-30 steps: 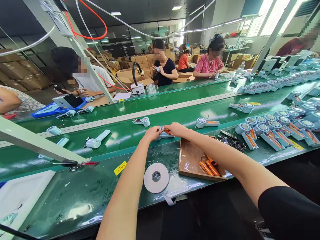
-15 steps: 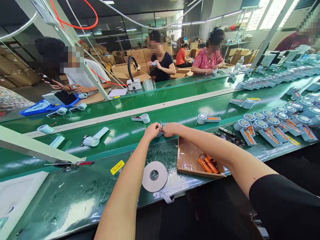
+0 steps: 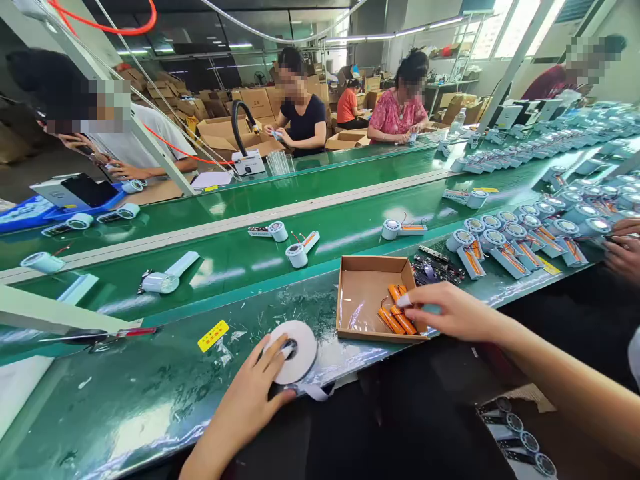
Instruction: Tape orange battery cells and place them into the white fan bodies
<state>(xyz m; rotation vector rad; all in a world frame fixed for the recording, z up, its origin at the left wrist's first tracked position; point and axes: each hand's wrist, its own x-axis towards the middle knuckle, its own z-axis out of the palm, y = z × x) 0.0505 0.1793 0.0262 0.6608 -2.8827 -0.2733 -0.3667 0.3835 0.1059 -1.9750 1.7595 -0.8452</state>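
My left hand [image 3: 253, 393] lies with spread fingers on a flat roll of white tape [image 3: 301, 360] near the bench edge. Its thumb is close to the loose tape tail [image 3: 315, 392]. My right hand [image 3: 443, 309] reaches over a shallow cardboard box [image 3: 360, 293], its fingers apart and the tips at the orange wrapped battery cells [image 3: 391, 321]. White covers sit on some of its fingertips. A pale blue round-headed device [image 3: 297, 255] with an orange cell in its handle lies on the green belt beyond.
Circuit boards [image 3: 435, 263] lie right of the box. Rows of similar devices [image 3: 515, 233] fill the right side, where another person's hands [image 3: 625, 247] work. A yellow label [image 3: 213, 336] and a red-handled tool [image 3: 143, 331] are at left. Several co-workers sit across the green conveyor belt [image 3: 225, 247].
My hands have parted from the belt edge: the left came back to the tape roll, the right to the battery box. A device now lies on the belt where they were. The view has shifted.
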